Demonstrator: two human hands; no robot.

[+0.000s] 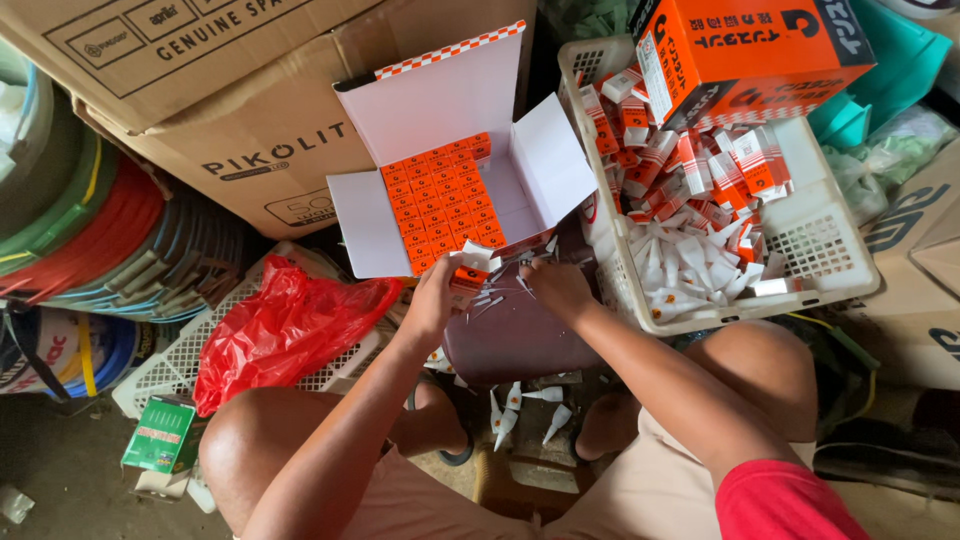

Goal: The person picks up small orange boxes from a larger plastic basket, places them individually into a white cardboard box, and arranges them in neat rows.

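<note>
Small orange packet (466, 278) pinched in left hand (432, 300) fingertips.

A cramped stockroom or small packing corner is showing itself here — big cardboard cartons (230, 110) are stacking up beyond the hands, coiled hoses (90, 230) are lying far left of them, and a white basket (830, 250) is sitting just right — brimming with small orange packets (700, 170).

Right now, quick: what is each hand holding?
Left hand: closed on a small orange-and-white carton.
Right hand: fingers curled over small white tubes; whether it grips one cannot be told.
</note>
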